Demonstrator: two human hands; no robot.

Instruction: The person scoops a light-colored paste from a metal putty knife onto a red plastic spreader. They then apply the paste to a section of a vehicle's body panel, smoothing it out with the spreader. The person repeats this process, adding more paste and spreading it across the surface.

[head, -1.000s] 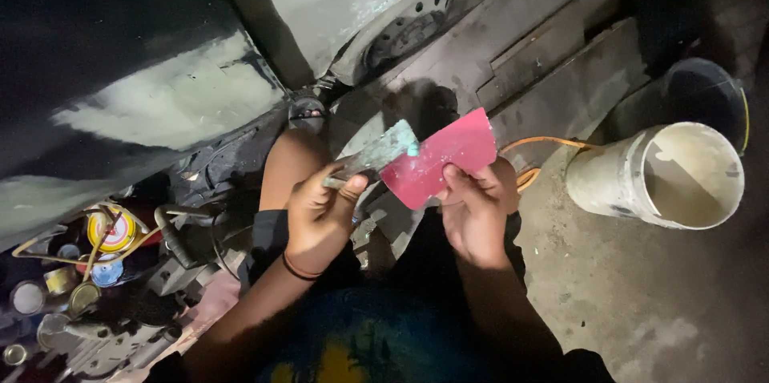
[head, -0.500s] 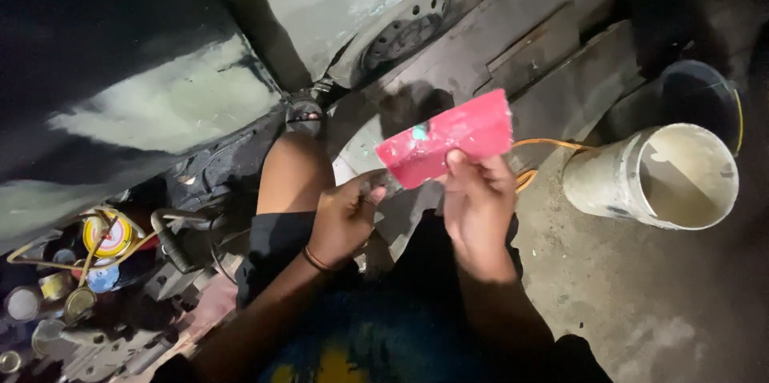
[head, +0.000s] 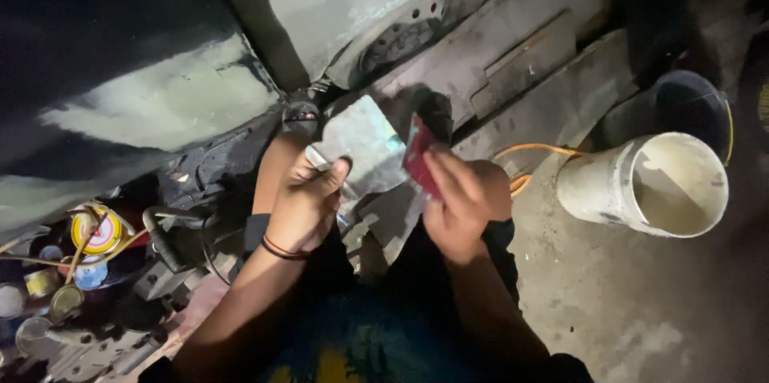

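Gripping one grey-green plate (head: 362, 145) in my left hand (head: 304, 200), I pinch one red scraper (head: 418, 157) beside it with my right hand (head: 465, 200); one white bucket (head: 650, 184) sits further right.

Dark band (head: 282, 250) circles the bare left wrist.

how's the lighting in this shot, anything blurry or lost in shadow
Head view: light pools in the middle, on the left hand, its grey plate, the right hand and the white bucket; the red card is edge-on and smeared; the upper left panel and top right corner sink into black.
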